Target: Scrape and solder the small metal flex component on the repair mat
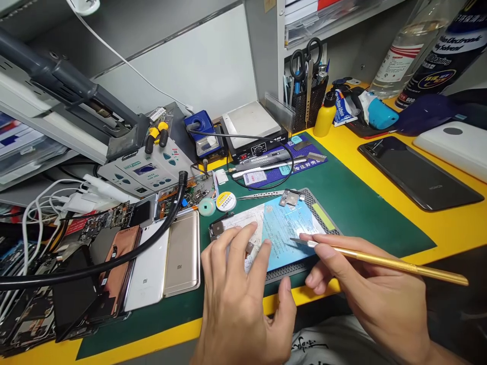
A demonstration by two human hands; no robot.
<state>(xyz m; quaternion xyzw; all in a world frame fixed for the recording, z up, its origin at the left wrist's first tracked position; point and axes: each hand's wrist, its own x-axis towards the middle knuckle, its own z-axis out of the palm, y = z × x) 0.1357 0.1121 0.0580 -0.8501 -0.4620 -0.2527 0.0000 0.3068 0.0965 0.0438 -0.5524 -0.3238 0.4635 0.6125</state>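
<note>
My right hand (pixel 384 299) grips a craft knife (pixel 384 257) with a gold handle, like a pen. The blade tip points left, close above a flat panel with a blue, partly white surface (pixel 287 230); whether it touches I cannot tell. My left hand (pixel 239 294) has its fingers spread over the panel's left end, the fingertips resting on or just above it, and hides part of it. Small dark parts show at that end. Beneath lies a dark perforated plate (pixel 291 268). A small metal phone part (pixel 289 197) sits at the panel's far edge.
A gold phone (pixel 182 253) and a white phone (pixel 148 268) lie left on the green mat (pixel 350 197). A black hose (pixel 114 272) crosses there. Tweezers (pixel 262 194), a heating plate (pixel 251 121) and a yellow bottle (pixel 325 115) are behind; a black phone (pixel 418 172) lies right.
</note>
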